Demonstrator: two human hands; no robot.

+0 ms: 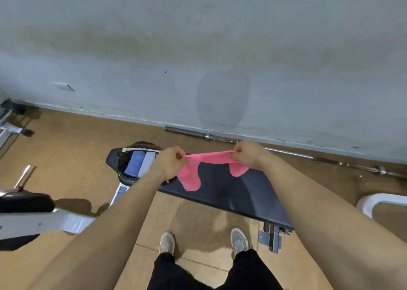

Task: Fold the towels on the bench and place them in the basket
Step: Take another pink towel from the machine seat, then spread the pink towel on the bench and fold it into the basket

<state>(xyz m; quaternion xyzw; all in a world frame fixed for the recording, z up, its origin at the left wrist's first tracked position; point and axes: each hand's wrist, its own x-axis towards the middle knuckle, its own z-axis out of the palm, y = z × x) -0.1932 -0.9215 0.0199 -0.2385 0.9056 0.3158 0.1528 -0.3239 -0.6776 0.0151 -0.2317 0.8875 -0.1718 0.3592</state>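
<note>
Hanging just above the surface, the pink towel is pinched at its top edge by the left grip and the right grip, its long axis stretched side to side between them, and the basket is found just beyond the left grip.

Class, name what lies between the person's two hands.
In the head view, a pink towel spans the gap, pinched by the left hand and right hand above the bench.
</note>
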